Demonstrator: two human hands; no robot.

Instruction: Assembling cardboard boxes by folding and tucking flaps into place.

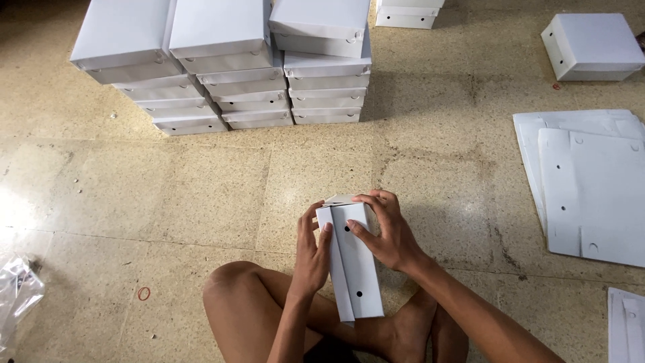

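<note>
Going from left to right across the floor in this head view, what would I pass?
Clear plastic bag → red rubber band → left hand → folded white box → right hand → pile of flat white card sheets.

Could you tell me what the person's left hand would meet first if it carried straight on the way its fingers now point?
The left hand points up and away; past the folded white cardboard piece it grips lies bare floor, then probably the stacked white boxes.

Bare floor (201,195) ahead open; box stacks (228,67) block far side, flat sheets (591,188) crowd right.
</note>
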